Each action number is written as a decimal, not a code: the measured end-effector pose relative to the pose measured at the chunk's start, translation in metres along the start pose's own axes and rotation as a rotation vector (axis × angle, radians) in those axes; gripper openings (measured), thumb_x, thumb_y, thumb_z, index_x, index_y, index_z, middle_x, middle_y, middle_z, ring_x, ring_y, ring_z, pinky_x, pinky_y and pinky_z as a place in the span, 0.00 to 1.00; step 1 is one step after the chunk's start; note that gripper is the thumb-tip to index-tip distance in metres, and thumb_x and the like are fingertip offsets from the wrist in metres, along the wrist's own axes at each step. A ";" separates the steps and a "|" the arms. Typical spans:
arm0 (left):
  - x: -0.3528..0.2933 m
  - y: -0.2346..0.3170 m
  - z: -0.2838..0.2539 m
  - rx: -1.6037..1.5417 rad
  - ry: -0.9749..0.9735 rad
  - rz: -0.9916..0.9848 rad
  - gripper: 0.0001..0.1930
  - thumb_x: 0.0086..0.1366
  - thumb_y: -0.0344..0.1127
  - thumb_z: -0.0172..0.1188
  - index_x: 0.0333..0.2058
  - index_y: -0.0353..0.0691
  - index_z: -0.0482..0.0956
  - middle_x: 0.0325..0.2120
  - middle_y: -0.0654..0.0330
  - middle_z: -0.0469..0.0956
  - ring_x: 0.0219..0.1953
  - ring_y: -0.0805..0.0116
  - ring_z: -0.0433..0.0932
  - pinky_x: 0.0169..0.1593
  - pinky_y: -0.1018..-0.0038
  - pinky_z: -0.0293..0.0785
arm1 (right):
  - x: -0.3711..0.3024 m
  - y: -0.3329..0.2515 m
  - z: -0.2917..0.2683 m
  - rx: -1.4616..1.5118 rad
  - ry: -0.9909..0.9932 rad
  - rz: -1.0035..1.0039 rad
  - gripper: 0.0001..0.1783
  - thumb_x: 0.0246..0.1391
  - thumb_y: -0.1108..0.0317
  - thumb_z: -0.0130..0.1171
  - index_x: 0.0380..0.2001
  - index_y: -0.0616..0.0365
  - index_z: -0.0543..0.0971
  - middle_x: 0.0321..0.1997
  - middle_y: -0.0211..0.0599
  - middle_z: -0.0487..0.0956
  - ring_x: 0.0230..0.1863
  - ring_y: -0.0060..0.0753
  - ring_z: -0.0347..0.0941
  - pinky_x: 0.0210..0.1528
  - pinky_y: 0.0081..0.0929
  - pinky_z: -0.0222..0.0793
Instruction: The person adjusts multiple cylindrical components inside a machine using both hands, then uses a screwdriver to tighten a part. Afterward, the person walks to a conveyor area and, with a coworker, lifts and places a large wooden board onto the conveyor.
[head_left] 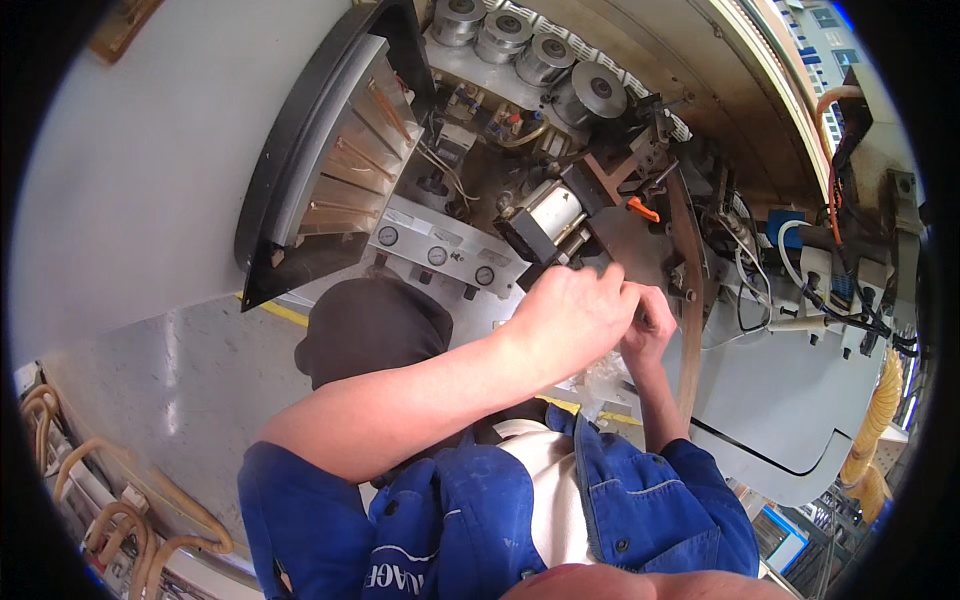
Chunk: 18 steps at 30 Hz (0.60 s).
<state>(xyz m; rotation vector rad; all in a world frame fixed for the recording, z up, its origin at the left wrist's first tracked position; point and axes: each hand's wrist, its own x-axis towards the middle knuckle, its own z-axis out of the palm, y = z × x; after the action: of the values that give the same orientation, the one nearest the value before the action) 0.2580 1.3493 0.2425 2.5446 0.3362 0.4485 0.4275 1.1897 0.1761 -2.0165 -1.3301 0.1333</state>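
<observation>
My left hand (pixel 575 312) reaches across from the left, its fingers curled in beside my right hand (pixel 645 330). That right hand is bent at the wrist, fingers closed, the two hands nearly touching. Whatever lies between the fingertips is hidden or too small to make out. Just past them sits a machine unit with a silvery cylinder (pixel 556 213) in a dark block, and an orange lever (pixel 643 208) stands out beside it. A long brown strip (pixel 691 340) runs down close to the right of my right hand.
Several metal rollers (pixel 590 95) line the back. A panel with pressure gauges (pixel 437 256) lies left of the hands, under an open dark-framed cover (pixel 265 215). Cables and hoses (pixel 800 250) hang at right. A dark cloth-covered rounded shape (pixel 375 328) sits beyond my left forearm.
</observation>
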 end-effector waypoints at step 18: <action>0.017 -0.055 -0.020 -0.024 0.121 -0.085 0.03 0.60 0.29 0.61 0.31 0.35 0.80 0.32 0.55 0.75 0.38 0.54 0.79 0.42 0.60 0.80 | 0.117 -0.073 -0.007 0.096 -0.276 -0.353 0.11 0.49 0.79 0.70 0.37 0.60 0.82 0.36 0.41 0.82 0.38 0.46 0.80 0.40 0.36 0.77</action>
<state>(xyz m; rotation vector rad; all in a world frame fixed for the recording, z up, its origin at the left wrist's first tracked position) 0.2582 1.4091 0.2330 2.4746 0.4790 0.5718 0.4296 1.3004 0.2588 -1.6966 -1.7950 0.3142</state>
